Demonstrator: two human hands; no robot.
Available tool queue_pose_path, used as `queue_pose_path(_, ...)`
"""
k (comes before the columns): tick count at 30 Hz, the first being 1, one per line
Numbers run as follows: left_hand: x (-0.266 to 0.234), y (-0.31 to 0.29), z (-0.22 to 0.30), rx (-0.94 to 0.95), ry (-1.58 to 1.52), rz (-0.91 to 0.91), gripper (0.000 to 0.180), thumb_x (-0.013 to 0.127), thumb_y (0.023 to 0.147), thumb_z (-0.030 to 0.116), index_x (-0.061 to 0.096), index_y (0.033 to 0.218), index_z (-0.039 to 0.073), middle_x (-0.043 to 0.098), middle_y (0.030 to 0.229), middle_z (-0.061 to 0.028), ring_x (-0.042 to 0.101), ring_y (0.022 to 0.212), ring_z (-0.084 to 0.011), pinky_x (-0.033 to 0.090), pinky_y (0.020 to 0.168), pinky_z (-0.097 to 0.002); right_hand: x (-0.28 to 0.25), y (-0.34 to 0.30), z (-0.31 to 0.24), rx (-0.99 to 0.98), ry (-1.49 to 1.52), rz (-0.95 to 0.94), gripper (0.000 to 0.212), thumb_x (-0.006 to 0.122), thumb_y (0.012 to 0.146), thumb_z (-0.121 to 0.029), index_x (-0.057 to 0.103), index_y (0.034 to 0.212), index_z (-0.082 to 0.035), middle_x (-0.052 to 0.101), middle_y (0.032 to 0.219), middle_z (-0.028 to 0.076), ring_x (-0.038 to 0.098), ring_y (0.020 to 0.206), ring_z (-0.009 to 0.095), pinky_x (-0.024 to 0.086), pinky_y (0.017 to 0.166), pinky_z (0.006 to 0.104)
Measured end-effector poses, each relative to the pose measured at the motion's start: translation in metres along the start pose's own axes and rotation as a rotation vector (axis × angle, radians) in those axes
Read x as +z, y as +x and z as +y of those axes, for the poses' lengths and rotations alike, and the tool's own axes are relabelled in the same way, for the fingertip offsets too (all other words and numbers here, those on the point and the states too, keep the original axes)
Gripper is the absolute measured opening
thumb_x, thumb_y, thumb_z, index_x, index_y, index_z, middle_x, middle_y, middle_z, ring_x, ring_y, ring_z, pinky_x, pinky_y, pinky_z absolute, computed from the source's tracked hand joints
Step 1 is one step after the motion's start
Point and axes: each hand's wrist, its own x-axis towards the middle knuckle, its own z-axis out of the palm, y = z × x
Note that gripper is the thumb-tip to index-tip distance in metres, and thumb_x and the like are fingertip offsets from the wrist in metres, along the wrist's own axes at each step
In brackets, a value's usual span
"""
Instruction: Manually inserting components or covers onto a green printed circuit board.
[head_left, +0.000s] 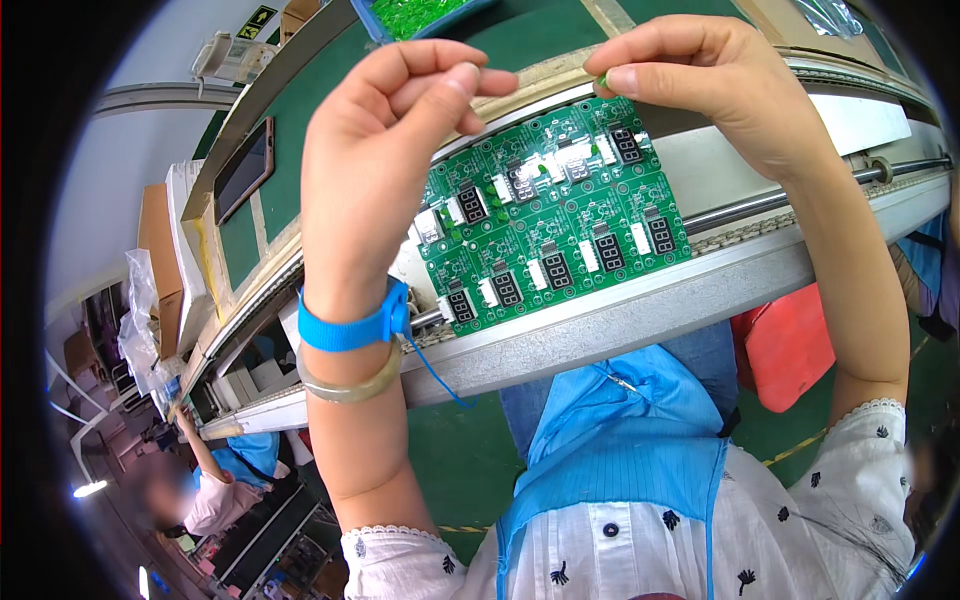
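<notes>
A green circuit board panel (585, 207) lies across the rails in front of me, set with several black digit displays and white connectors. Over its far right corner, my right hand (715, 85) is closed, thumb and forefinger pinching a small green part (603, 80). My left hand (385, 130) hovers above the panel's far left side, its thumb drawn against curled fingers; whether anything is between them is hidden. A blue wrist strap (345, 322) with a cord and a pale bangle (350, 383) circle my left wrist.
Beyond the board, a blue bin (375, 22) holds many small green parts. A phone (245, 170) lies on the green bench at the left. The metal rail (620, 335) runs along the near side. A red seat (785, 345) stands at the right; another person (215, 490) sits far left.
</notes>
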Motion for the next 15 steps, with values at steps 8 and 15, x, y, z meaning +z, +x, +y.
queue_pose_path(8, 0.006, -0.018, -0.005, -0.132, -0.270, -0.021, 0.019, 0.070, 0.095, 0.005, 0.070, 0.112, -0.004, 0.073, 0.102, -0.0067, 0.069, 0.100, -0.0133, 0.052, 0.093, -0.0253, 0.001, -0.002, 0.008, -0.011, -0.009, -0.063, 0.022, 0.074, 0.094, -0.017, 0.075, 0.111, -0.003, 0.076, 0.098, 0.006, 0.071, 0.094, 0.012, 0.055, 0.084, 0.0253)
queue_pose_path(15, 0.006, -0.020, -0.002, -0.192, -0.282, -0.047, 0.020, 0.071, 0.095, 0.004, 0.072, 0.112, -0.004, 0.075, 0.102, -0.0087, 0.070, 0.097, -0.0130, 0.053, 0.091, -0.0243, 0.000, -0.004, 0.009, -0.048, -0.062, -0.067, 0.021, 0.074, 0.094, -0.016, 0.075, 0.108, -0.001, 0.075, 0.098, 0.006, 0.070, 0.094, 0.012, 0.055, 0.085, 0.0254)
